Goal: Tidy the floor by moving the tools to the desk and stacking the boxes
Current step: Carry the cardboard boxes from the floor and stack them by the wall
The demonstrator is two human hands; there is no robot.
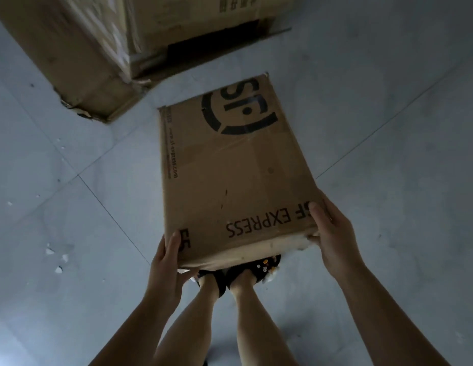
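A person stands holding a flat cardboard box (235, 165) out in front of them, its broad printed face turned up, black "SF EXPRESS" lettering and a round logo across it. The left hand (168, 262) grips the box's near left corner, thumb lying on the top face and the fingers curled under the edge. The right hand (329, 228) clamps the near right corner the same way, thumb pressed on top beside the lettering, fingers wrapped round the side and beneath. Both hands are closed firmly on the box, which is clear of the grey tiled floor (388, 128). Directly below the box's near edge, the person's feet in dark sandals (238, 276) show on the tiles. Beyond the box's far left corner, well apart from it, a much larger cardboard carton (98, 48) rests on the floor, its lower corner crushed and torn. Left of the held box, small white scraps (55, 260) lie scattered on the tiles.
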